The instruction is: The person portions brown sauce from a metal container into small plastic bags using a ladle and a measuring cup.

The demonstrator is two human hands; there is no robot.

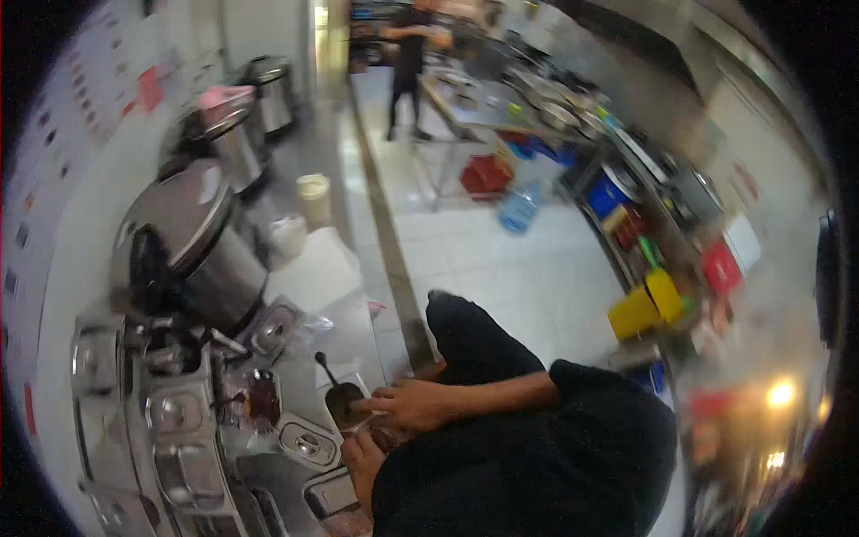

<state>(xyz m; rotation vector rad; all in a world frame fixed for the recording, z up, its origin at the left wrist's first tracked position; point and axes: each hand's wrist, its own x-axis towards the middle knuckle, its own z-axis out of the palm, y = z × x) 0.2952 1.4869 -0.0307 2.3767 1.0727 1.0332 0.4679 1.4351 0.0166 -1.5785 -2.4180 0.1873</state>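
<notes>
My right hand reaches in over the counter, its fingers bent and one pointing towards a dark scoop with a black handle. Just below it, my left hand has its fingers curled. Between the two hands is something clear with brown contents, which both hands seem to hold; blur and the fingers hide what it is. Beside the left hand lies a steel pan with a knobbed lid. A further steel pan sits under the left hand, partly hidden.
Lidded steel pans and a tray with dark red contents fill the counter. Large steel pots stand along the wall. On the floor are a blue water bottle and a red crate. Another person stands far back.
</notes>
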